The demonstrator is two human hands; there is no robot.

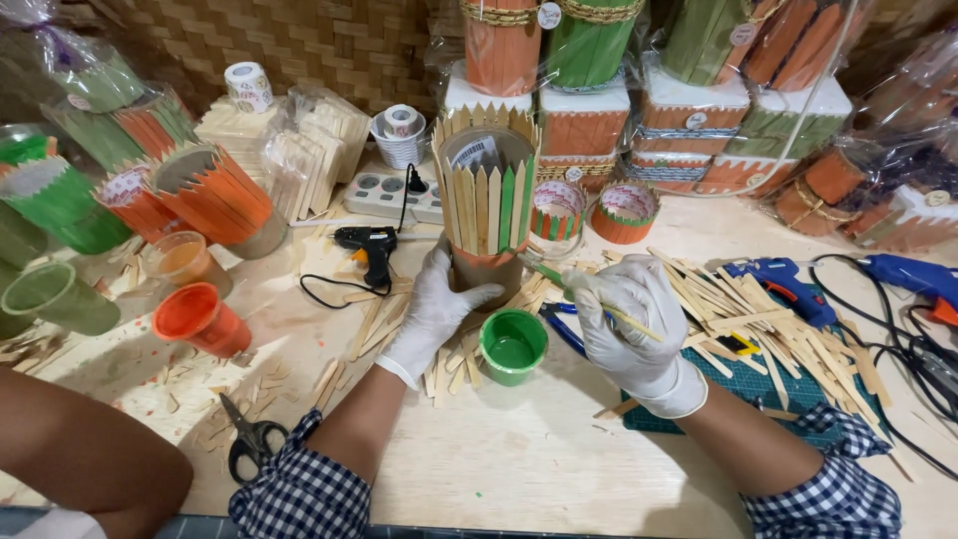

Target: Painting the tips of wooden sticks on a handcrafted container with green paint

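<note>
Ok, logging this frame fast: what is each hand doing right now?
Left hand: closed around the base of the stick-covered cylinder, steadying it.
Right hand: closed on a thin paintbrush, tip at the cylinder's green sticks.

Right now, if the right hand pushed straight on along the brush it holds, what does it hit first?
Likely the stick-clad tube: the right hand aims its brush up-left at the tube's lower wall, apparently touching already.

Black scissors [249, 441], black glue gun [367, 246], orange cup [200, 317], blue glue gun [783, 281]
</note>
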